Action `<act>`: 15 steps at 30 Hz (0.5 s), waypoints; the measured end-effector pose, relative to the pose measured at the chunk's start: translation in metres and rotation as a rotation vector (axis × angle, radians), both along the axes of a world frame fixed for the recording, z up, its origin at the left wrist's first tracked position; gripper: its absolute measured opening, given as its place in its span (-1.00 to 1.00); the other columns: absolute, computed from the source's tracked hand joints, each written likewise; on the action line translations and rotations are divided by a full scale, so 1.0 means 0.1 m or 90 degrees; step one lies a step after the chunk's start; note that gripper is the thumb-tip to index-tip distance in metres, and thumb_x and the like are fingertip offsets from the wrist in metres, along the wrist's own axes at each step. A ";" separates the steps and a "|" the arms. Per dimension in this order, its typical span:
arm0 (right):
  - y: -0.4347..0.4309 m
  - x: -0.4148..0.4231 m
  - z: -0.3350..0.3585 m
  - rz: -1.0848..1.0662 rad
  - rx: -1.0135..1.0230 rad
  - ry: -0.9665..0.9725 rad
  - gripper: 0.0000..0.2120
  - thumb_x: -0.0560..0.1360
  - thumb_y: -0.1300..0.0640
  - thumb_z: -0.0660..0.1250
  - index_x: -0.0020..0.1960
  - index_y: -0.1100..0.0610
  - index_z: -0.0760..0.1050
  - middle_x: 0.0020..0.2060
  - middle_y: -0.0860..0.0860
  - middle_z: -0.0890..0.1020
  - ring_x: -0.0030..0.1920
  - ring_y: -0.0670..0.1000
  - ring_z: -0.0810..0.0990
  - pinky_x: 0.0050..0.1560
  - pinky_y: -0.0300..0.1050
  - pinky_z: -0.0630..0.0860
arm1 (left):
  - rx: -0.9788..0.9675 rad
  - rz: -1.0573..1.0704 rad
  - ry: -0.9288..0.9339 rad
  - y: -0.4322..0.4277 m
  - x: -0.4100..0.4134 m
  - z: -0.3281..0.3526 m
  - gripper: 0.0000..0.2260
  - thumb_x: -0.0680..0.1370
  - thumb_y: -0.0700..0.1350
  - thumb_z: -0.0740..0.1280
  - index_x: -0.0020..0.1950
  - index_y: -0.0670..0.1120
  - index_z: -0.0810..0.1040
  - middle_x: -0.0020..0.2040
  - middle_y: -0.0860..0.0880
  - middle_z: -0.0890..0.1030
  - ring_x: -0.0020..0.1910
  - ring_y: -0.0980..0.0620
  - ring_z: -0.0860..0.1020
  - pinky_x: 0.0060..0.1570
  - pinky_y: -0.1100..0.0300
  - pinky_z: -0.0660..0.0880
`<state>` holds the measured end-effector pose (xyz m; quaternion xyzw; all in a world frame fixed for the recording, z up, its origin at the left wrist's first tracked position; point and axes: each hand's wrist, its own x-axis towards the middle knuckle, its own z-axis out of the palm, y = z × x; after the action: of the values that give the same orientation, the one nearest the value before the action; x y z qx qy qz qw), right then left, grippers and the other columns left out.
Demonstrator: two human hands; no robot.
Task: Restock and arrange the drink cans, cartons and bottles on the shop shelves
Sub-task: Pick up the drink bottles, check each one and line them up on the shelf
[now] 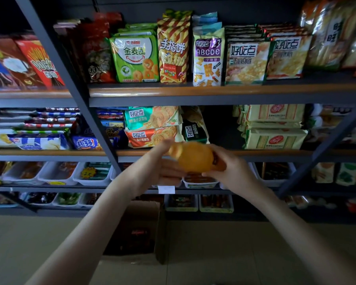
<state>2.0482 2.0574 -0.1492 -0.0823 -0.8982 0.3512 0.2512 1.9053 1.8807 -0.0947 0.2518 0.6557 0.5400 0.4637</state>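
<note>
- Orange packet, blurred, sits between my two hands, in front of the middle shelf edge.
- Left hand pinches its left end; right hand grips its right end.

Open gap between dark packet and cream packs

Dim overall, near black at top left. Snack packets on the upper shelf catch the most light. The orange packet is smeared by motion. The shelf upright leans with wide-angle distortion, and the frame edges go soft.
</note>
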 end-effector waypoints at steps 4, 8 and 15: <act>-0.09 0.02 0.10 -0.053 -0.368 0.022 -0.51 0.33 0.20 0.54 0.10 -0.21 0.48 -0.12 -0.23 0.67 -0.04 -0.32 0.60 0.02 -0.34 0.47 | 0.046 -0.003 0.191 0.08 0.09 -0.16 -0.40 0.40 0.36 0.32 0.39 0.20 0.39 0.29 0.07 0.56 0.29 0.04 0.50 0.30 -0.07 0.42; -0.10 0.02 0.12 0.041 -0.644 0.103 -0.58 0.28 0.09 0.53 0.11 0.12 0.56 -0.04 0.02 0.70 0.04 0.03 0.66 0.04 -0.06 0.55 | 0.029 -0.094 0.278 0.16 0.28 -0.37 -0.34 0.37 0.20 0.41 0.43 0.17 0.31 0.23 0.06 0.57 0.20 0.04 0.55 0.24 -0.14 0.48; -0.10 0.04 0.13 0.059 -0.752 0.072 -0.42 0.38 0.02 0.48 0.34 0.09 0.40 0.15 0.06 0.64 0.14 0.07 0.64 0.03 -0.04 0.60 | 0.031 0.024 0.421 0.27 0.38 -0.41 -0.37 0.34 0.08 0.50 0.37 0.13 0.35 0.10 0.08 0.55 0.00 0.05 0.61 0.03 -0.01 0.59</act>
<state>2.0519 2.0473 -0.1359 -0.1497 -0.5385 0.8061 0.1947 1.9437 1.9081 -0.1356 0.4122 0.7621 0.4532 0.2094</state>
